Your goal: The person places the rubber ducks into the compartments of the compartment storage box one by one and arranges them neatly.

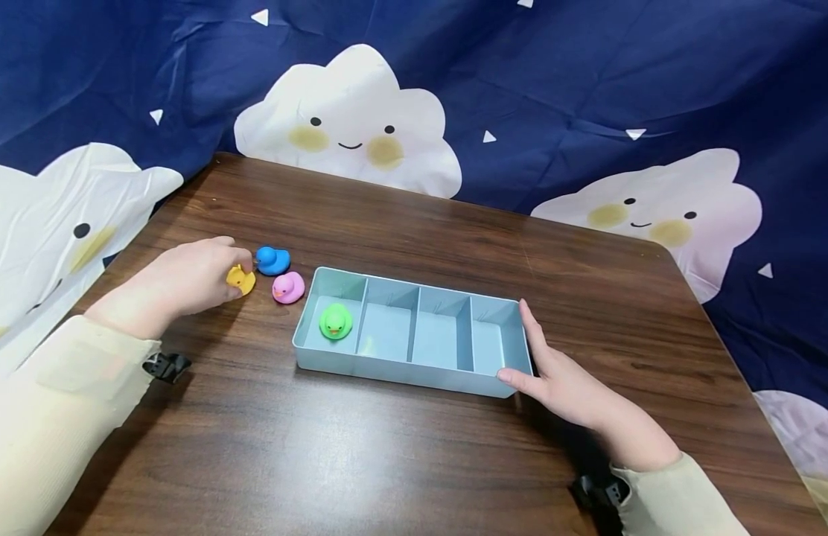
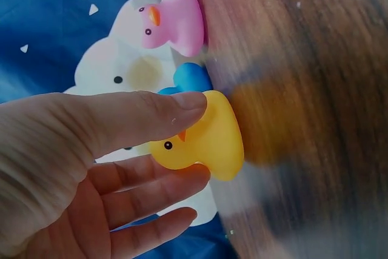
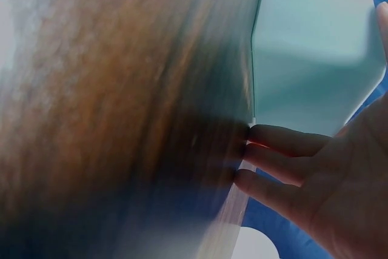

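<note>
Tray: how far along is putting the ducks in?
One looks done: the green duck sits in the leftmost compartment of the tray. In hand: the yellow duck, pinched by the left hand. Apparently remaining: the blue duck and pink duck, both on the table.

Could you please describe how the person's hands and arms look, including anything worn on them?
The left hand and right hand are ungloved. The left sleeve and right sleeve are long and pale cream, with no visible print. A left wrist device and a right wrist device, both black, sit near the sleeve ends.
</note>
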The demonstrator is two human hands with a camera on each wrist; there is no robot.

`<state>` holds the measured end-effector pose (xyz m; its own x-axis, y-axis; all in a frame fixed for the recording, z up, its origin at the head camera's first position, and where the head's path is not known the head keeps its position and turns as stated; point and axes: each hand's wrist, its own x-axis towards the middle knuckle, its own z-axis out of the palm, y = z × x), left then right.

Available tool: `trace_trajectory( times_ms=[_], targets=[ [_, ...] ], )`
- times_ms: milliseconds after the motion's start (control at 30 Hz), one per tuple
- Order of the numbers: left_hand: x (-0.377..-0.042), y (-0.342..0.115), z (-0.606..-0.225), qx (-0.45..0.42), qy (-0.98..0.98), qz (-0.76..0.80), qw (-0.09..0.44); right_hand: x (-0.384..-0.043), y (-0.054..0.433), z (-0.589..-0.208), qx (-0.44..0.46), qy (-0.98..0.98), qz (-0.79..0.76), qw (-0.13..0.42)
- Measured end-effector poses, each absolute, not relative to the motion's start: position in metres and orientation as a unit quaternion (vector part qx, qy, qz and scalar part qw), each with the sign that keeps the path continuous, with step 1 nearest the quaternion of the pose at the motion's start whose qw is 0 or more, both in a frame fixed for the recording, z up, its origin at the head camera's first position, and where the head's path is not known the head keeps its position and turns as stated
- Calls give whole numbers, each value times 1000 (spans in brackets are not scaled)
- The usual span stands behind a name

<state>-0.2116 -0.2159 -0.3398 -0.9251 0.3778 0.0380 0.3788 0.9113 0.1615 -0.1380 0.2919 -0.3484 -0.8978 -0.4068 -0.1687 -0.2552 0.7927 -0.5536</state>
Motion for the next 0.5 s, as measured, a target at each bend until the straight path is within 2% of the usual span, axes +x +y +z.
trace_trajectory(
  times_ms=[500],
  targets=[
    [-207,-212,-316,-188,-979,-77,12,-140,295,-351,-182,935,-271,139]
  ],
)
